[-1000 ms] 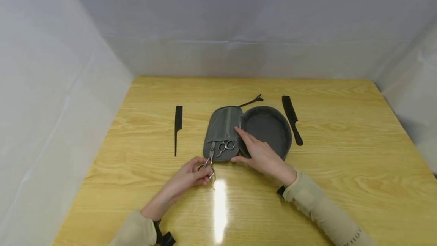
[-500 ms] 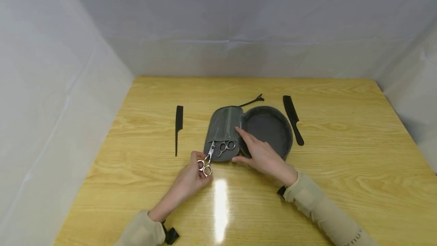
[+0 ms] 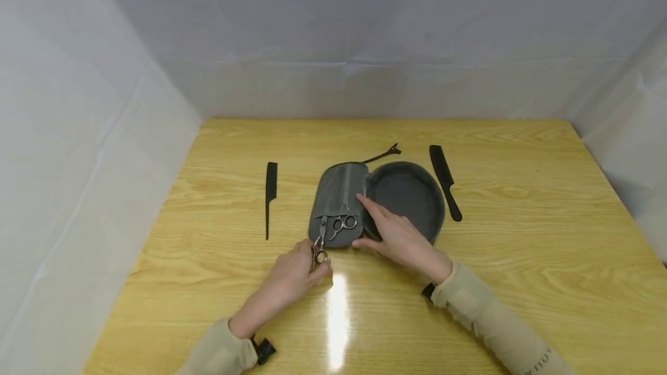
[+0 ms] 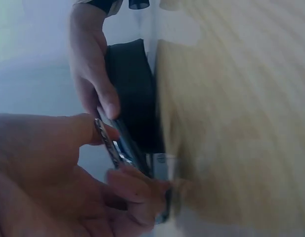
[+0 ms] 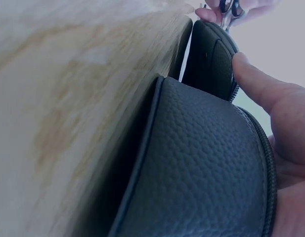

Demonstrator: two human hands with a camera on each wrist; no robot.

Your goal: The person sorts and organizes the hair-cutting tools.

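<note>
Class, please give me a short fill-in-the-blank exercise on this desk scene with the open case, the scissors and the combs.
1. The left hand holds a pair of ____.
2. The right hand rests on the open grey ____.
3. A second pair of scissors sits in the case's ____ half.
4. Both combs are coloured ____.

Missing words: scissors; case; left; black

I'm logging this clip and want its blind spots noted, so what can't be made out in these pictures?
- Blades of the scissors in the left hand: head view, hidden inside the pouch pocket.
- Second scissors: head view, blades likewise tucked away.
- Left wrist view: motion blur smears the scissors and table.
- Comb teeth: head view, too small.
- Right hand: right wrist view, cut off by the frame edge.
</note>
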